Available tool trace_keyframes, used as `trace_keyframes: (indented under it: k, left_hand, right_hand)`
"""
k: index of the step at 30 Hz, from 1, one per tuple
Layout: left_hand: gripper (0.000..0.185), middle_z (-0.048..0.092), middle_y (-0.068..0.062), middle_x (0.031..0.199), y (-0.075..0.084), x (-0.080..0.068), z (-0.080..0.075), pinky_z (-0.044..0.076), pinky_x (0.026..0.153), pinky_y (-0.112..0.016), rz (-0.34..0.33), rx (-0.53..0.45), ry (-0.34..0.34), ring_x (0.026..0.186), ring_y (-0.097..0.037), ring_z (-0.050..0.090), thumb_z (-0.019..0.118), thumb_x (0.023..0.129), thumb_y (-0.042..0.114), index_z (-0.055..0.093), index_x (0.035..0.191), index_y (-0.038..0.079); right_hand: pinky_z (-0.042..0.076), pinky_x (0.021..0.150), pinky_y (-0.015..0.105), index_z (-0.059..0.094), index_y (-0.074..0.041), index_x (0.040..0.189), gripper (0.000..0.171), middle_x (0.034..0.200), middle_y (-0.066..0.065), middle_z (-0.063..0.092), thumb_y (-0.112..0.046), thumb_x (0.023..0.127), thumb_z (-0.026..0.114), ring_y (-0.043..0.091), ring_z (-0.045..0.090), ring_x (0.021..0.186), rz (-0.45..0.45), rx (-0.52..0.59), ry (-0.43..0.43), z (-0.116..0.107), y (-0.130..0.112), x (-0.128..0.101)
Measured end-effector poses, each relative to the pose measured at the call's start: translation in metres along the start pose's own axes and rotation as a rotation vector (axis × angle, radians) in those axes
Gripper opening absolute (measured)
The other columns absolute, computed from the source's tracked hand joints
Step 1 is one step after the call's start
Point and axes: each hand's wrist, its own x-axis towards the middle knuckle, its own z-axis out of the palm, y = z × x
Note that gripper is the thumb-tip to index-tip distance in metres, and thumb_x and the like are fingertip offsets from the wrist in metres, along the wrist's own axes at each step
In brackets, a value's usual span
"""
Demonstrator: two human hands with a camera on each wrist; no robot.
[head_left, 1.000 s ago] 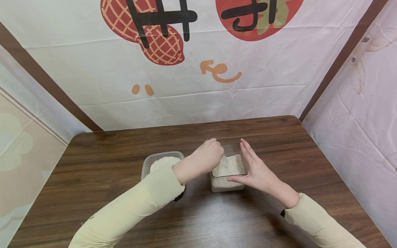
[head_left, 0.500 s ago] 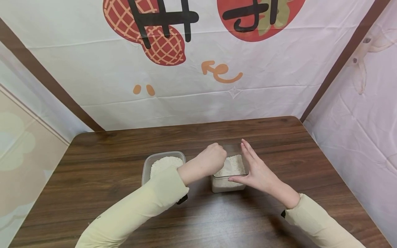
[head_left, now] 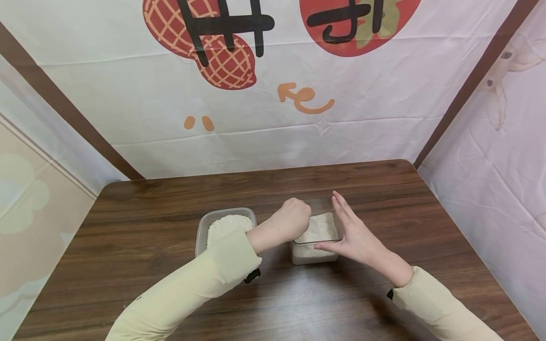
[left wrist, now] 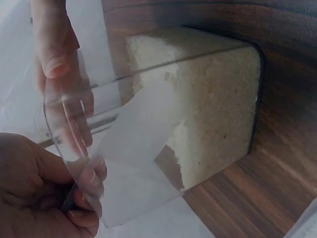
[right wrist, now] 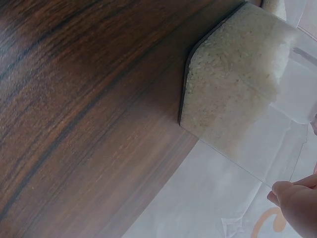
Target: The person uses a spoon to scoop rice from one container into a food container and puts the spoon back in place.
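A person in pale yellow sleeves works at a dark wood table (head_left: 128, 265), near edge first: the right hand (head_left: 356, 239), fingers straight, steadies the clear tall container (head_left: 315, 253) of rice (head_left: 322, 226) from its right side, thumb against the front rim. The left hand (head_left: 290, 220) is clenched around a clear scoop (left wrist: 133, 168), lowered inside the container's mouth; the left wrist view shows the scoop's blade against the rice. To the left, just beside that forearm, stands a second clear tub (head_left: 204, 222), also holding white rice (head_left: 228, 223). Judging from the levels, rice sits in both containers, so the transfer looks part done, with more scooping left. Against the frame a second earlier, the left hand has dipped slightly lower and rightward into the container; the right hand has kept its place. Behind hangs a printed cloth backdrop (head_left: 298, 94).
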Motion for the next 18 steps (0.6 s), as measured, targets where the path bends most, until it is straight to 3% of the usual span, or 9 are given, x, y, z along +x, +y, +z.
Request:
trace_keyframes:
  k: [4,10,14,18]
  left_hand:
    - [0.02,0.052,0.0,0.054,0.003,0.001,0.0,0.041,0.053,-0.025,-0.017,-0.035,-0.015,0.052,-0.013,0.05,0.059,0.078,0.006,0.059,0.059,0.01]
    - [0.024,0.038,0.004,0.049,0.008,0.004,0.001,0.037,0.048,-0.023,-0.006,-0.011,-0.02,0.047,-0.009,0.035,0.059,0.079,0.007,0.056,0.056,0.012]
    - [0.023,0.043,0.003,0.049,0.01,0.006,0.003,0.031,0.043,-0.021,-0.019,-0.003,-0.015,0.046,-0.008,0.035,0.059,0.079,0.007,0.058,0.056,0.013]
    - [0.022,0.05,0.002,0.052,0.011,0.007,0.004,0.033,0.044,-0.022,-0.044,-0.013,-0.028,0.048,-0.009,0.043,0.058,0.079,0.008,0.059,0.058,0.012]
  right_hand:
    - [0.032,0.1,0.045,0.014,-0.001,0.144,0.112,0.152,0.006,0.008,-0.053,0.065,0.074,0.031,0.025,0.132,-0.007,-0.005,0.008,0.0,0.0,0.0]
    - [0.032,0.099,0.046,0.013,-0.002,0.144,0.112,0.152,0.006,0.008,-0.05,0.065,0.076,0.032,0.025,0.132,-0.018,-0.005,0.012,0.0,0.001,0.0]
    - [0.032,0.099,0.047,0.012,-0.002,0.144,0.112,0.152,0.007,0.008,-0.05,0.065,0.076,0.032,0.026,0.132,-0.021,-0.004,0.008,0.0,0.001,0.0]
    - [0.032,0.099,0.047,0.012,-0.002,0.144,0.112,0.152,0.006,0.007,-0.051,0.065,0.075,0.032,0.025,0.132,-0.02,0.0,0.008,0.001,0.001,0.0]
